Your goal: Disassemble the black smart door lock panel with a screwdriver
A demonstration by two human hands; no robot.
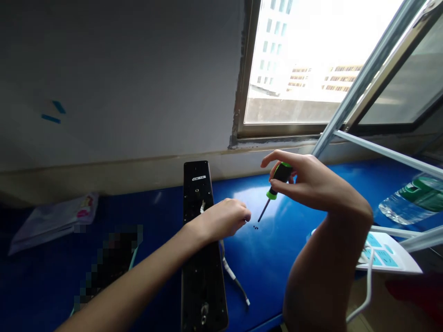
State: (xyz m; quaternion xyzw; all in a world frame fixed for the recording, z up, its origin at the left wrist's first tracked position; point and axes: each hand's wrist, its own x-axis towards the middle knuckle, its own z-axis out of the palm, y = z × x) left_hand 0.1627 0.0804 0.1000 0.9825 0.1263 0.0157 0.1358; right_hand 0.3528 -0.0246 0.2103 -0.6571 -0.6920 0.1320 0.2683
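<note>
In my right hand (pixel 304 177) is a screwdriver (pixel 282 176) with a black and green handle, its shaft tilted down to the left. The tip sits close to several tiny dark screws (pixel 255 227) on the blue tabletop (pixel 270 272). Reaching across a long black panel (pixel 197 193), my left hand (pixel 226 216) is closed with its fingers curled near the screws. Whatever may be between those fingers is too small to make out. The panel bears a small white label, and a cable (pixel 230 269) with a white plug comes out along its right side.
Folded plastic packaging (pixel 55 219) lies at the far left, with a dark, pixelated object (pixel 110 263) nearer me. To the right are a metal frame (pixel 387 150), a water bottle (pixel 411 203) on its side and a white power strip (pixel 391 253). Wall and window (pixel 294 101) stand behind.
</note>
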